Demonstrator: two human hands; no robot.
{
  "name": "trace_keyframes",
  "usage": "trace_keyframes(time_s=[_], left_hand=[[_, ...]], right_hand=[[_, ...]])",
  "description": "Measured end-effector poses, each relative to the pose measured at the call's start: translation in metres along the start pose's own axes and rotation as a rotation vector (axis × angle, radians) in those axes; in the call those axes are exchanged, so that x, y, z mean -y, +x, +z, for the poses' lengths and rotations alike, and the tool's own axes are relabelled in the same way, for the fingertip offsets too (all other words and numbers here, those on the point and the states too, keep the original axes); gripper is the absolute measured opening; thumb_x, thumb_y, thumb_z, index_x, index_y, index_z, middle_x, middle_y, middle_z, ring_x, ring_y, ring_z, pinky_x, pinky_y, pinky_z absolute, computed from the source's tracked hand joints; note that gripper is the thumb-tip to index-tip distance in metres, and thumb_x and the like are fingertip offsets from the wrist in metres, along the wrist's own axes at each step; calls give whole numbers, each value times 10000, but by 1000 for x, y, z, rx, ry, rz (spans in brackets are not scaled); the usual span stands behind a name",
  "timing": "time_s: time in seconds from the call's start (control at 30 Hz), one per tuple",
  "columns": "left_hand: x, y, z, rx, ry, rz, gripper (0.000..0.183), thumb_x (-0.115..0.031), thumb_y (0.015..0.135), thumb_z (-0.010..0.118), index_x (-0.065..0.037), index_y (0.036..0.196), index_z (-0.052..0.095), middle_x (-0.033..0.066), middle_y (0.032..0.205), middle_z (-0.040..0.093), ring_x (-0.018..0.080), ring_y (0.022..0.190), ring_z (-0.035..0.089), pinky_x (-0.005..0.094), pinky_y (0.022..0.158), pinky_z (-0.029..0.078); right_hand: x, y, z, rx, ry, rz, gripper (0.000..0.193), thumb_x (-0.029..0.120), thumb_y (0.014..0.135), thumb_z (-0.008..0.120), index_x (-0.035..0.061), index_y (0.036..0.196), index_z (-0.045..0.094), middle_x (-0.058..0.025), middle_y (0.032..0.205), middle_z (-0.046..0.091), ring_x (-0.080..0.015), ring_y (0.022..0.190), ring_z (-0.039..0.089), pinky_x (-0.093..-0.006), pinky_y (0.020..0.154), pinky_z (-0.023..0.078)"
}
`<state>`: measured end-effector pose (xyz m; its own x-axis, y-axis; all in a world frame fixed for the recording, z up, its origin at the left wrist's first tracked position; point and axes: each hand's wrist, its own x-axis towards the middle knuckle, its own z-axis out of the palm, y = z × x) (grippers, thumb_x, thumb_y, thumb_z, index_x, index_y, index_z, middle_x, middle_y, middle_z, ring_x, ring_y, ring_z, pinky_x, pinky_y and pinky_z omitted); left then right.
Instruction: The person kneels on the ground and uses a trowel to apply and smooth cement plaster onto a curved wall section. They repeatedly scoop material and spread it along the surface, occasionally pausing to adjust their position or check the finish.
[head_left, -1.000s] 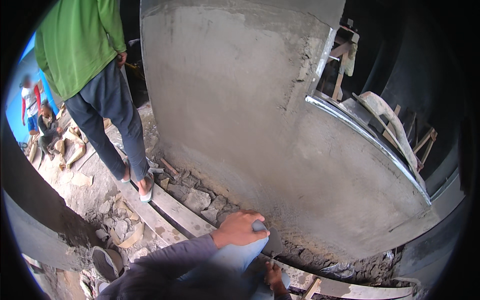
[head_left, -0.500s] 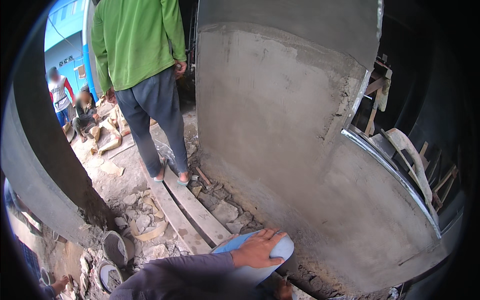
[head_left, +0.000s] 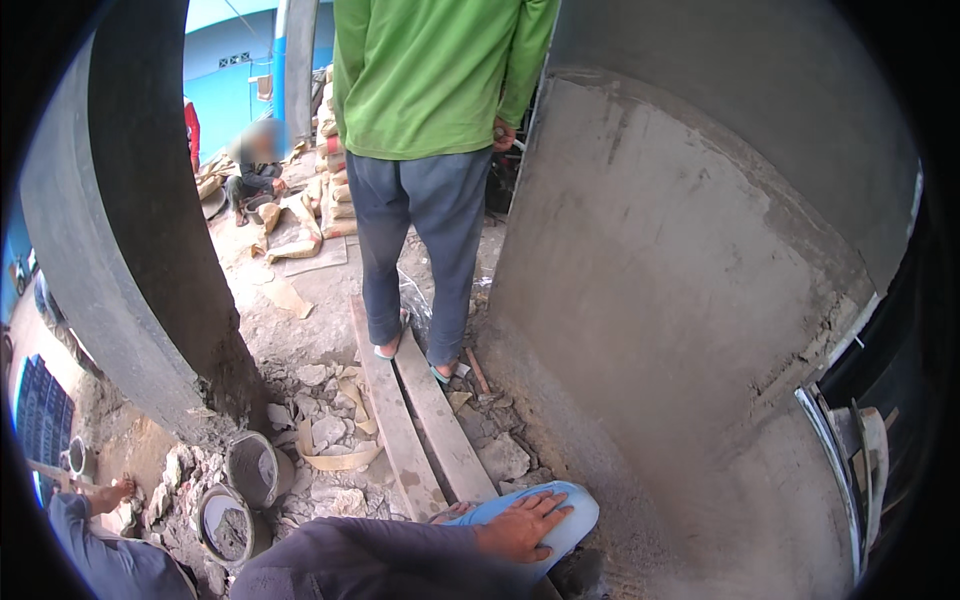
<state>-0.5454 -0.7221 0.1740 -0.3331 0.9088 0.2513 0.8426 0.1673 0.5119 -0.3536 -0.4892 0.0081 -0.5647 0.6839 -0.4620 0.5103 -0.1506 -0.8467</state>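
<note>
Rubble [head_left: 327, 430], 2 planks [head_left: 440, 420] and a plastered wall [head_left: 640, 300] show a building site

The co-worker's long-sleeved cloth shirt [head_left: 440, 85] is bright green above slate-blue cloth trousers [head_left: 425, 210]. The wearer's long fabric sleeve [head_left: 380, 550] is dark purplish grey, the bent trouser leg [head_left: 575, 508] pale blue. The broad plastered wall [head_left: 640, 270] is mottled brownish grey; the stacked paper sacks [head_left: 338, 190] are tan, marked red.

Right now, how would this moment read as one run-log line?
Left hand: resting on knee | right hand: out of view | co-worker: standing on planks | nearby: wall, buckets
</note>
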Motion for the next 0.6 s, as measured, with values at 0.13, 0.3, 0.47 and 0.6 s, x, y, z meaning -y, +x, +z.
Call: trace_keyframes(time_s=[0.13, 0.3, 0.47, 0.6], left_hand=[[42, 7, -28, 34, -183, 91, 706, -338, 954, 685, -27, 1538, 438, 265, 1533, 508, 446, 1417, 487, 567, 1186, 383], [39, 50, -93, -177, -540, 329, 409, -258, 977, 696, -34, 1311, 625, 218, 1258, 695, 384, 1118, 693, 481, 969, 556], [49, 139, -141, -575, -855, 830, 398, -270, 1032, 665, -5, 1327, 625, 219, 1223, 724, 408, 1028, 728, 470, 822, 599], [79, 266, -146, -636, -1499, 1216, 728, -458, 1033, 675, 6, 1540, 435, 286, 1416, 618, 426, 1047, 726, 477, 780, 624]], right_hand=[[71, 40, 68, 66, -153, -125, 381, 345, 1053, 616, 2, 1220, 611, -168, 843, 709, -337, 636, 681, -453, 514, 533], [136, 110, 129, 71, -329, -262, 377, 336, 1052, 619, 3, 1227, 605, -178, 846, 712, -356, 638, 684, -464, 519, 536], [150, 211, 132, -47, -498, -445, 373, 328, 1051, 622, 4, 1234, 599, -188, 850, 714, -376, 640, 686, -475, 524, 539], [115, 262, 97, -222, -668, -746, 370, 321, 1050, 625, 4, 1240, 594, -196, 852, 717, -391, 642, 687, -484, 528, 541]])
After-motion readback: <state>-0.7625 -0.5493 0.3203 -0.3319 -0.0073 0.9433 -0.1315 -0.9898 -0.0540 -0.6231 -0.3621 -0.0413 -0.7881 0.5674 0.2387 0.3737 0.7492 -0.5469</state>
